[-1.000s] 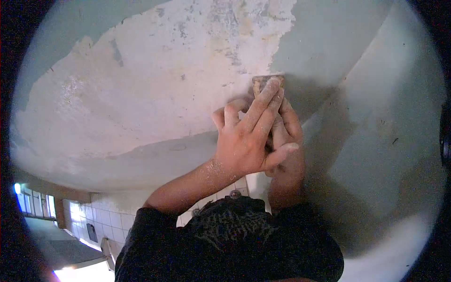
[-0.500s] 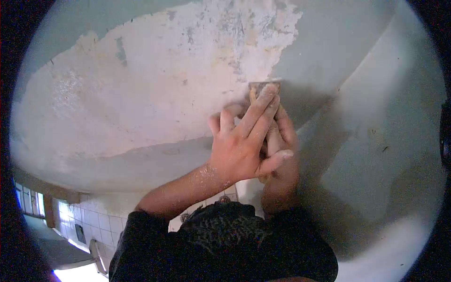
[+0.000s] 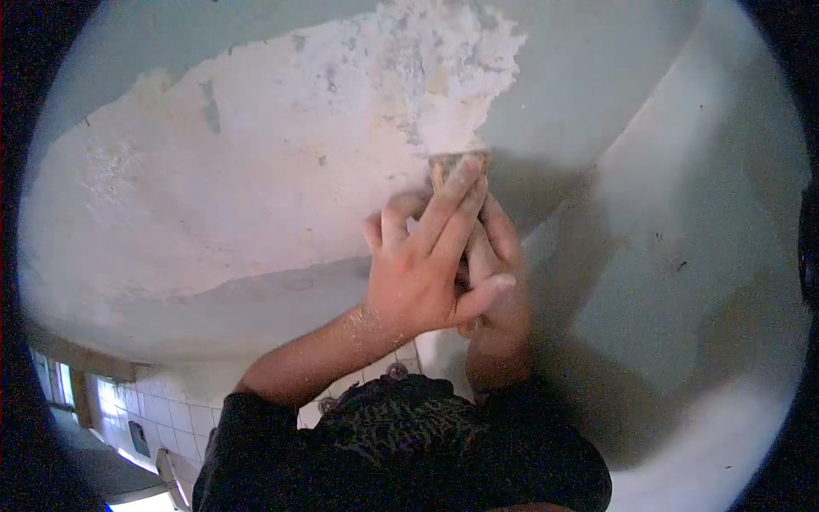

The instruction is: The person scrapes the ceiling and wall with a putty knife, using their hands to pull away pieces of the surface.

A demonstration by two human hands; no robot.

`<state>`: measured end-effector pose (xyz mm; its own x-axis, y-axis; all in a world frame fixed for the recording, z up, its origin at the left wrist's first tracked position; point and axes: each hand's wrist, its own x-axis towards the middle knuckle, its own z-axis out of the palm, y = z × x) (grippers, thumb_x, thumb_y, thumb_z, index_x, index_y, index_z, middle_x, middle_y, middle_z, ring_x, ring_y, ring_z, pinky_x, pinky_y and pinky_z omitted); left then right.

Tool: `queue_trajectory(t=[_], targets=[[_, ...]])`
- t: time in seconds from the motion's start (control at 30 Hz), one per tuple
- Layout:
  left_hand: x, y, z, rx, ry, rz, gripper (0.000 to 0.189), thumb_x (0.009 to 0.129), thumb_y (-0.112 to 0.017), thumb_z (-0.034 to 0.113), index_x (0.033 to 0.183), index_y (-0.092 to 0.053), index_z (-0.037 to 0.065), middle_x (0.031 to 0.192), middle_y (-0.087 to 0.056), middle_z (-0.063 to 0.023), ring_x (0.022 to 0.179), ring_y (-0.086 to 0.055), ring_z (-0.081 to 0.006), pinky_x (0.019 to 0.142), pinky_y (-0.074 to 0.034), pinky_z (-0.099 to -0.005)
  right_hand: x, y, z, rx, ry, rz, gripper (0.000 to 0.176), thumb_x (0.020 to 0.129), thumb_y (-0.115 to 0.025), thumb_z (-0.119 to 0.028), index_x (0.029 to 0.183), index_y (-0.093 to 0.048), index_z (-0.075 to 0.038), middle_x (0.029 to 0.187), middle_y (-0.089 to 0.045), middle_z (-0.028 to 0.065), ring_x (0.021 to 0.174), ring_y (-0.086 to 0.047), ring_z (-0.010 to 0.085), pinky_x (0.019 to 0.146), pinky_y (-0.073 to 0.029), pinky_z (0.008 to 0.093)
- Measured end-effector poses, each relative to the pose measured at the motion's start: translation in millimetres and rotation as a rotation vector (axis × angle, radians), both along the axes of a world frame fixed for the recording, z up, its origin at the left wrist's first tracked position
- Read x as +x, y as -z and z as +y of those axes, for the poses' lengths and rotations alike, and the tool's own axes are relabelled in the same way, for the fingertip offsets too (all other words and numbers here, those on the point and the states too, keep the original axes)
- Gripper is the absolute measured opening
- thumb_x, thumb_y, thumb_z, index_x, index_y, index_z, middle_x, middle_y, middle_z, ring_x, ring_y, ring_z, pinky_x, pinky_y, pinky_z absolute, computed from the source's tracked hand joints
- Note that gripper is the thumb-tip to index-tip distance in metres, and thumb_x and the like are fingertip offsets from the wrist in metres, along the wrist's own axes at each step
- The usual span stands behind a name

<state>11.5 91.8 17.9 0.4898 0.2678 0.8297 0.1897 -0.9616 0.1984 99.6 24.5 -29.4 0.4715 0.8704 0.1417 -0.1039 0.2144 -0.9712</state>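
Note:
Both my hands meet over a flat scraper (image 3: 438, 174), its dirty, squared blade against the surface at the lower right edge of a bare whitish patch (image 3: 273, 154). My left hand (image 3: 420, 271) lies on top, its fingers stretched out along the blade and its thumb spread to the right. Beneath it, my right hand (image 3: 502, 243) is wrapped round the scraper's handle, which is mostly hidden. Whitish dust coats the fingers.
Grey-green paint (image 3: 589, 77) borders the patch, and a corner line runs down the right side. Below left are white wall tiles (image 3: 175, 414), round tap fittings (image 3: 397, 371) and a bright window (image 3: 61, 382).
The whole view has shifted, so the patch sits slightly left and lower. Against the surface, the scraper and both hands have moved a little up and left, with the same hold.

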Motion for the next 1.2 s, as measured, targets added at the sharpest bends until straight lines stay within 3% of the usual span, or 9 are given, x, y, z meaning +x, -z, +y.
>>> queue_trajectory(t=[0.27,0.33,0.4,0.5,0.53,0.57,0.8,0.87,1.2], targets=[[-10,13,12,0.024,-0.019,0.024,0.079,0.076,-0.049,0.064,0.125,-0.051,0.003,0.141,-0.04,-0.0066,0.081,-0.042,-0.0289,0.072,-0.034,-0.0422,13,9,37,0.007,-0.063,0.056,0.043,0.096,-0.044,-0.028,0.133,-0.039,-0.007,0.116,-0.053,0.009,0.086,-0.052,0.0144,0.07,-0.044,0.0273],[-11,11,9,-0.076,0.04,0.072,0.081,0.074,-0.055,0.058,0.133,-0.043,0.005,0.144,-0.036,-0.0101,0.102,-0.046,-0.0322,0.087,-0.032,-0.0437,-6,24,9,0.018,-0.054,0.062,0.043,0.096,-0.044,-0.028,0.133,-0.039,-0.007,0.116,-0.053,0.009,0.086,-0.052,0.0143,0.069,-0.044,0.0272],[-15,-9,-1,-0.053,0.001,0.092,0.081,0.074,-0.054,0.058,0.133,-0.043,0.004,0.143,-0.036,-0.0106,0.103,-0.045,-0.0326,0.087,-0.031,-0.0433,50,-58,108,-0.001,-0.035,0.082,0.043,0.096,-0.044,-0.028,0.133,-0.039,-0.007,0.116,-0.053,0.0089,0.085,-0.052,0.0143,0.069,-0.044,0.0272],[-13,-4,-7,-0.021,-0.028,0.106,0.081,0.076,-0.052,0.059,0.132,-0.043,0.002,0.143,-0.037,-0.0118,0.104,-0.045,-0.0331,0.087,-0.031,-0.0427,40,-42,99,0.012,-0.004,0.088,0.043,0.096,-0.044,-0.028,0.133,-0.039,-0.007,0.116,-0.053,0.0089,0.085,-0.052,0.0142,0.069,-0.044,0.0271],[-19,3,1,-0.025,-0.023,0.112,0.081,0.076,-0.051,0.059,0.132,-0.043,0.002,0.142,-0.037,-0.0124,0.104,-0.045,-0.0332,0.087,-0.03,-0.0424,-14,17,10,0.031,0.004,0.085,0.043,0.096,-0.044,-0.028,0.133,-0.039,-0.007,0.116,-0.053,0.0089,0.085,-0.052,0.0142,0.068,-0.044,0.027],[-13,-1,5,0.001,0.0,-0.002,0.079,0.076,-0.05,0.064,0.127,-0.05,0.003,0.14,-0.04,-0.0069,0.086,-0.044,-0.0298,0.075,-0.032,-0.0412,-4,6,25,0.044,0.011,0.081,0.043,0.096,-0.044,-0.028,0.133,-0.039,-0.007,0.116,-0.053,0.0088,0.085,-0.052,0.0142,0.068,-0.044,0.027],[-2,-16,14,0.036,0.004,-0.027,0.081,0.076,-0.049,0.065,0.127,-0.05,0.003,0.14,-0.04,-0.008,0.087,-0.045,-0.0301,0.076,-0.032,-0.0415,-10,3,19,0.069,0.06,0.093,0.042,0.096,-0.044,-0.028,0.133,-0.039,-0.008,0.115,-0.054,0.0087,0.083,-0.052,0.014,0.067,-0.044,0.0268],[-2,-19,15,0.007,-0.006,0.082,0.083,0.075,-0.051,0.06,0.134,-0.04,0.001,0.142,-0.036,-0.0132,0.108,-0.045,-0.0308,0.088,-0.031,-0.0418,2,-2,21,0.086,0.059,0.083,0.042,0.096,-0.044,-0.029,0.133,-0.039,-0.008,0.115,-0.054,0.0087,0.083,-0.052,0.014,0.067,-0.044,0.0267],[10,-36,19,-0.061,0.049,0.047,0.079,0.076,-0.054,0.056,0.134,-0.041,0.003,0.142,-0.037,-0.0122,0.101,-0.045,-0.0317,0.088,-0.032,-0.0404,26,-33,45,0.127,0.105,0.063,0.042,0.097,-0.043,-0.029,0.133,-0.039,-0.008,0.115,-0.054,0.0085,0.082,-0.052,0.0137,0.065,-0.044,0.0264]])
